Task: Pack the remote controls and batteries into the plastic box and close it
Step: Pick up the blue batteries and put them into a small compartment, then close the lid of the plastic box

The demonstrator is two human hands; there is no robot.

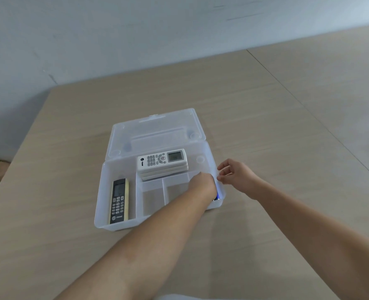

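two bare forearms reach over the table [49,148]. the left hand [203,184] dips into the plastic box [118,226]'s right compartment, fingers hidden, over a blue battery [217,194]; the right hand [236,174] hovers beside it, fingers loosely curled. black remote [119,201] lies left, white remotes [163,162] behind, lid [155,131] open.

I see the clear plastic box [105,191] lying open on the wooden table [265,131], its lid [155,131] tipped back. A black remote [119,201] lies in the left compartment; a stack of white remotes [163,164] lies at the back. My left hand [203,182] reaches into the right compartment, where something blue [217,194] shows beside it. My right hand [235,174] hovers, fingers loosely curled, just outside the right wall.
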